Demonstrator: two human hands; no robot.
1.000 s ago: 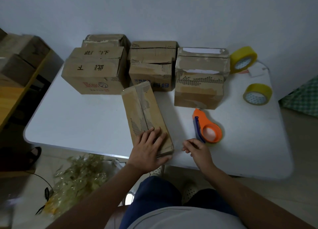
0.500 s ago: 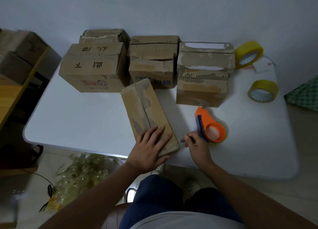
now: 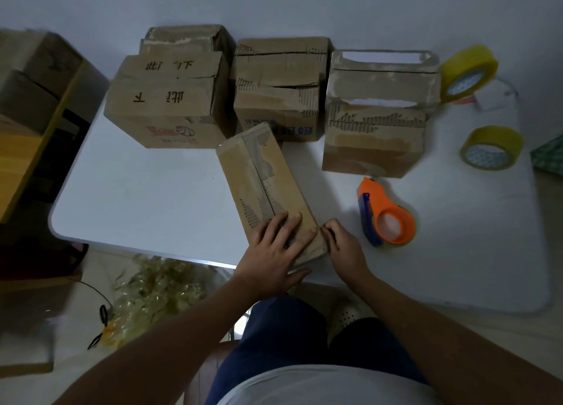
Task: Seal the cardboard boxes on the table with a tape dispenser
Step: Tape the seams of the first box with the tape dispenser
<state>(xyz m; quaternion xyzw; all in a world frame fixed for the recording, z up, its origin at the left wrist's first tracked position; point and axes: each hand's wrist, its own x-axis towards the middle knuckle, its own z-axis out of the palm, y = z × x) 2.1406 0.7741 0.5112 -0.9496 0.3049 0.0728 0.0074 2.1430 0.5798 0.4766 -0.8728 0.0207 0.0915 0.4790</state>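
A: What are the hands doing?
B: The left hand [image 3: 275, 253] lies flat, fingers straight, pressing the near end of the long flat box [image 3: 268, 191]. The right hand [image 3: 342, 246] has its fingers curled against that box's right near corner; whether it pinches anything I cannot tell.
A: And the dispenser?
B: The orange tape dispenser [image 3: 385, 214] sits untouched on the white table [image 3: 146, 197], just right of the right hand.
A: Farther back?
B: Three groups of cardboard boxes [image 3: 280, 90] line the wall, with two yellow tape rolls [image 3: 490, 147] to their right.
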